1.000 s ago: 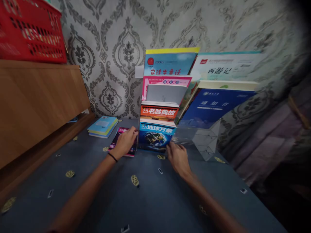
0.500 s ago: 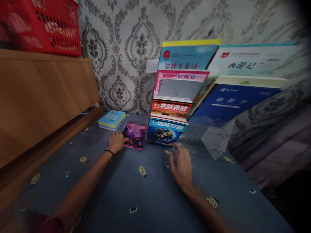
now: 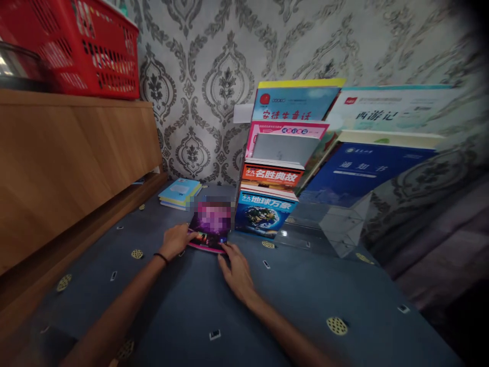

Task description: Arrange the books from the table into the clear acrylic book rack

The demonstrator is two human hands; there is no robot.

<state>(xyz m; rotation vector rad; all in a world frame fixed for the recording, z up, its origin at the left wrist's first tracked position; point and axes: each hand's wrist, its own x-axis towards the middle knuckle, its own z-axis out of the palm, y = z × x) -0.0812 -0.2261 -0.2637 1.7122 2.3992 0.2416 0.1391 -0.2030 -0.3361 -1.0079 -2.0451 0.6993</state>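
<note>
A purple and black book (image 3: pixel 208 227) with a pink edge lies flat on the dark blue patterned cloth, its upper part pixelated. My left hand (image 3: pixel 176 240), a dark band at the wrist, grips its left edge with the thumb on the cover; the other fingers are partly hidden. At the near right corner, my right hand (image 3: pixel 237 271) touches the book with its fingertips, thumb and fingers apart. Just right of it, a blue book with a globe (image 3: pixel 262 216) stands in a clear stepped rack (image 3: pixel 342 227).
More books fill the rack, among them a dark blue one (image 3: pixel 367 171) and an orange one (image 3: pixel 273 176). Small light-blue books (image 3: pixel 180 191) lie stacked at back left. A wooden cabinet (image 3: pixel 76 163) carrying a red basket (image 3: pixel 103 56) stands left; a patterned wall rises behind.
My right hand has moved left from in front of the globe book to the purple book's near right corner. With my left hand on it, the purple book has come slightly nearer. The view has tilted up.
</note>
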